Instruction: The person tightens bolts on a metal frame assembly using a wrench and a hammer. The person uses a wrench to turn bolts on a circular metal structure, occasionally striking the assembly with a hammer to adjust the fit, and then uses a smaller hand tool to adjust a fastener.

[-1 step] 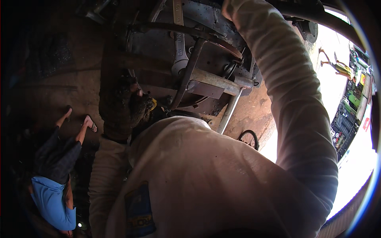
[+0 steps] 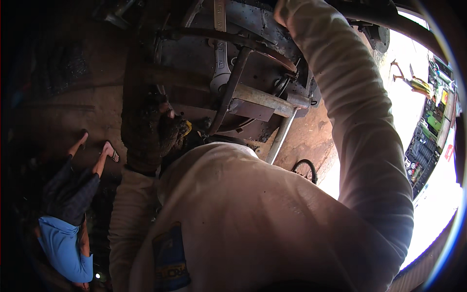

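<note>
Head view: dirt floor (image 2: 58,112) under rusty machinery (image 2: 258,58); neither hand's grip discernible.

The left hand (image 2: 151,131), in a grimy dark work glove, rests against the rusty underside of a vehicle (image 2: 262,29), near a long silver open-ended spanner (image 2: 220,53). The white-sleeved right arm (image 2: 360,121) reaches up past the frame's top, its hand hidden. Another person in a blue shirt (image 2: 61,248) sits at the lower left.

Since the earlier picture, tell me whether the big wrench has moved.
No. The wrench lies at the same spot against the curved rusty bar, and the gloved left hand sits likewise below it.
</note>
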The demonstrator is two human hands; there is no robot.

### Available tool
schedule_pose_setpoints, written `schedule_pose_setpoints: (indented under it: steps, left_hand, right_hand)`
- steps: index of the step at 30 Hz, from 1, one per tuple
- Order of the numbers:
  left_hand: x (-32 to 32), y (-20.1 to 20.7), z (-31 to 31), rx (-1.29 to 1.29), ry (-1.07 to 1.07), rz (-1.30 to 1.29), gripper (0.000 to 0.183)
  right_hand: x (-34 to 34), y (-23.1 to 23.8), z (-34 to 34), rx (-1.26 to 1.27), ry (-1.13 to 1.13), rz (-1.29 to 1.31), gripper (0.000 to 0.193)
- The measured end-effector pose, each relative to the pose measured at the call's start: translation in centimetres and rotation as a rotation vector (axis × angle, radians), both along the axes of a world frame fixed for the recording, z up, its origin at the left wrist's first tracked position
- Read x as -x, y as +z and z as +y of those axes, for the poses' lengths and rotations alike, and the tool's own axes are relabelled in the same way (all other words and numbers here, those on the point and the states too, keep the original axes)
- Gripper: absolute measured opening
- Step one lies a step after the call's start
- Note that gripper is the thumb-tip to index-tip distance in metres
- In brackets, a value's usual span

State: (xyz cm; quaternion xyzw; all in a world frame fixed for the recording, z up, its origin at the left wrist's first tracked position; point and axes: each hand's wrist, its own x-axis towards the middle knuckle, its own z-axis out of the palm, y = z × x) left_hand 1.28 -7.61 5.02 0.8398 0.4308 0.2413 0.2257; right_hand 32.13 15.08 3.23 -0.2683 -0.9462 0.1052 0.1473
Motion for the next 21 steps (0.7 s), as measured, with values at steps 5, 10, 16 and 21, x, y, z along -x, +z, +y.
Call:
schedule_pose_setpoints:
  steps: [5, 10, 16, 21]
  left_hand:
    - [0.1, -0.6, 0.1, -0.09, 0.013, 0.014, 0.033]
    - [-0.3, 0.4, 0.2, 0.006, -0.01, -0.004, 0.017]
    - [-0.5, 0.4, 0.3, -0.02, -0.024, -0.001, 0.016]
    - [-0.4, 0.3, 0.5, -0.069, -0.009, 0.055, 0.034]
  right_hand:
    - [-0.6, 5.1, -2.5, 0.701, -0.362, 0.158, 0.034]
    - [0.7, 5.4, -1.8, 0.436, -0.304, -0.028, 0.036]
    - [-0.1, 1.6, -0.5, 0.177, -0.013, -0.026, 0.025]
    - [-5.3, -2.8, -2.9, 0.11, -0.073, 0.029, 0.012]
